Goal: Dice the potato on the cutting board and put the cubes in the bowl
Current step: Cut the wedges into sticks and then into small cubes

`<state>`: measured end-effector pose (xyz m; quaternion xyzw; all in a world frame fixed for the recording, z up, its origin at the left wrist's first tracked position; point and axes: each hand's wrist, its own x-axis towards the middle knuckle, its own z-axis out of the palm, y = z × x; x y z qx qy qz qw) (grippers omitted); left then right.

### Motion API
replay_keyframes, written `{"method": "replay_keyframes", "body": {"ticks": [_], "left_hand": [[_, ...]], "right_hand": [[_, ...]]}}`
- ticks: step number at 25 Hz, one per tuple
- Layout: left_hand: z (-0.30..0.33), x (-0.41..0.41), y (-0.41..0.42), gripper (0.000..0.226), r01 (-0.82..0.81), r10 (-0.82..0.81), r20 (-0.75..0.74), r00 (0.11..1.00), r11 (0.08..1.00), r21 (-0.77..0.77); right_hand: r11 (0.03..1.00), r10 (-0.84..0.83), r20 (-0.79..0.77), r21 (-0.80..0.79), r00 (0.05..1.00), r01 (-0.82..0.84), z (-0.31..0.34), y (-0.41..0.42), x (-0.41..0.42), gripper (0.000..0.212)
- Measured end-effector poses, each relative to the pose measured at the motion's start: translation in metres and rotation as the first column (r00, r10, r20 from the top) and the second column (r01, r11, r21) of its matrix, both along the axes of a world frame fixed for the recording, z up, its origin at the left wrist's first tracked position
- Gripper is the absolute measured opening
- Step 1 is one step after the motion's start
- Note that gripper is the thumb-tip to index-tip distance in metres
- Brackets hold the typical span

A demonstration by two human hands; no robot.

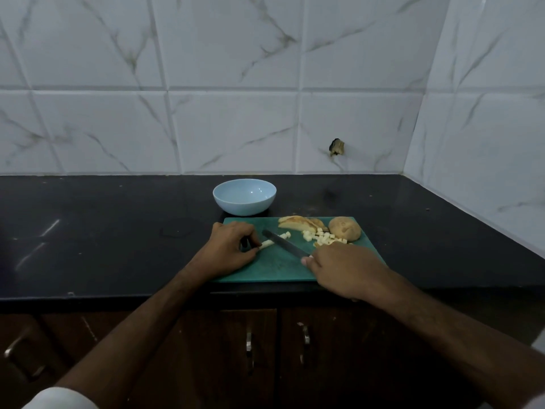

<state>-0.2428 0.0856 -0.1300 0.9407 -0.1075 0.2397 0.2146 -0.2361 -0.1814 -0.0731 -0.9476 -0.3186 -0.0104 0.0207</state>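
Cutting is the step now: the left hand (228,246) pinches a potato stick (267,244) on the green cutting board (274,268), and the right hand (343,268) grips the knife (284,244) across it. Cubes (320,236) and a potato piece (345,228) lie near the board's far edge. Next, I think, small cuts, then cubes into the blue bowl (244,200), which holds nothing. No writing shows.
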Motion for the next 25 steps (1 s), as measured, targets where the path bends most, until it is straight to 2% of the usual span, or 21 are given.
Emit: {"method": "replay_keyframes", "body": {"ticks": [3, 7, 12, 14, 18, 22, 25], "left_hand": [[0.001, -0.001, 0.001, 0.015, 0.004, -0.004, 0.001, 1.000, 1.000, -0.001], [-0.002, 0.002, 0.003, 0.011, 0.023, -0.023, 0.010, 1.000, 1.000, -0.017], [-0.002, 0.002, 0.004, 0.015, 0.027, -0.027, 0.009, 1.000, 0.999, -0.035], [-0.002, 0.002, 0.004, 0.021, 0.023, -0.023, 0.002, 1.000, 0.999, -0.043], [-0.004, 0.003, 0.005, 0.023, 0.015, -0.015, 0.012, 1.000, 0.998, -0.061], [-0.004, 0.003, 0.005, 0.010, 0.014, -0.014, 0.009, 1.000, 0.998, -0.055], [-0.002, 0.001, 0.004, 0.013, -0.006, 0.005, -0.001, 1.000, 0.999, -0.051]], "right_hand": [[1.000, 0.005, -0.092, 0.009, 0.996, -0.005, -0.020, 0.002, -0.003, 0.043], [0.999, -0.029, -0.148, -0.033, 0.989, 0.024, -0.004, -0.015, -0.009, 0.042], [1.000, -0.010, 0.014, -0.021, 1.000, 0.010, 0.012, -0.006, -0.003, 0.044], [0.999, 0.021, 0.003, -0.025, 1.000, -0.021, -0.002, 0.004, -0.004, 0.044], [1.000, 0.025, -0.131, 0.013, 0.991, -0.024, -0.014, -0.004, -0.006, 0.042], [0.999, 0.001, -0.040, -0.039, 0.999, -0.003, 0.004, -0.014, -0.003, 0.044], [1.000, 0.012, 0.000, -0.006, 1.000, -0.012, 0.003, 0.000, -0.003, 0.045]]}}
